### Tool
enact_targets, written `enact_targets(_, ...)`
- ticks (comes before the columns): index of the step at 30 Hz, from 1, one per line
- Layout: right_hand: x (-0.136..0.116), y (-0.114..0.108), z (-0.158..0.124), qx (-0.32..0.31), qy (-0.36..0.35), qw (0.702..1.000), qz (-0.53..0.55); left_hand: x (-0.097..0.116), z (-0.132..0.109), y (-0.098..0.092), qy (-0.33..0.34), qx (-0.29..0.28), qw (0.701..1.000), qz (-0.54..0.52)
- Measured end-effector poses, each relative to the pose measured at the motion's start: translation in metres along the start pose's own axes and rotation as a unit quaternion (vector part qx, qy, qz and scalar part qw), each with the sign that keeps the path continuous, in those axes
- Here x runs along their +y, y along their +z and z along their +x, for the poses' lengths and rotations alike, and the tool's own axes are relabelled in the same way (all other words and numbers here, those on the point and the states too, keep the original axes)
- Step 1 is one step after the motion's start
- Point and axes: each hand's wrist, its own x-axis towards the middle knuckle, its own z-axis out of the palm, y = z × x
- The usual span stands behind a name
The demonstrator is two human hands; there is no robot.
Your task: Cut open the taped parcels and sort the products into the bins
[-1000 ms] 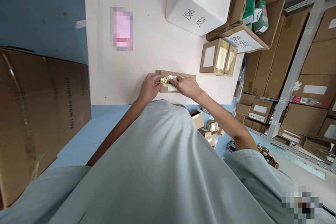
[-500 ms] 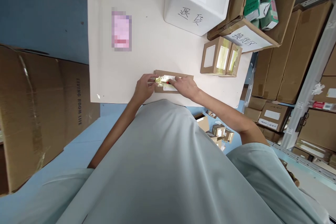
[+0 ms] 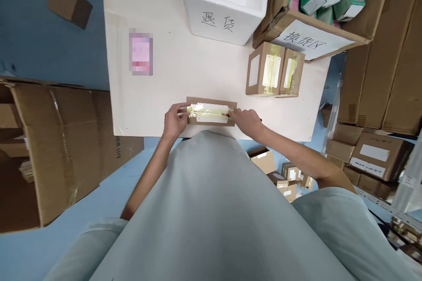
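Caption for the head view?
Left hand grips one end of a taped flat box on the table; right hand touches the other.

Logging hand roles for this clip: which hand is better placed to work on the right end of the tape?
Probably the right hand: its fingertips sit at that end of the tape, pinching a small red thing. The left hand holds the box at its left end.

Lighting bright, even, diffuse; shadows soft and faint. Desk (image 3: 171,79) nearly washed out, white foam box (image 3: 224,0) close to clipping. Glare on yellowish tape (image 3: 207,109). Strong wide-angle bending at frame edges; shelves at right lean. Pixelated patch upper left. Focus acceptable throughout.
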Motion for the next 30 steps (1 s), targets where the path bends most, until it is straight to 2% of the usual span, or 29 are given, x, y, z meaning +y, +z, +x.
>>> enact_targets(7,0.036,0.034,-0.008,0.000,-0.004,1.000,0.029,0.010,-0.004,0.009,-0.027,0.022,0.999,0.035)
enact_targets(11,0.053,0.055,-0.002,0.039,-0.024,0.998,0.042,0.015,-0.002,0.010,-0.041,0.021,0.998,0.035)
enact_targets(15,0.070,0.087,0.012,0.074,-0.033,0.993,0.082,0.020,0.000,0.010,-0.044,0.019,0.998,0.035)
enact_targets(20,0.077,0.118,0.031,0.138,-0.045,0.979,0.146,0.023,0.001,0.010,-0.048,0.032,0.997,0.046)
enact_targets(24,0.074,0.122,0.029,0.150,-0.051,0.976,0.151,0.025,0.002,0.009,-0.056,0.034,0.997,0.040)
enact_targets(30,0.070,0.105,0.012,0.116,-0.031,0.986,0.115,0.024,-0.001,0.007,-0.063,0.030,0.997,0.032)
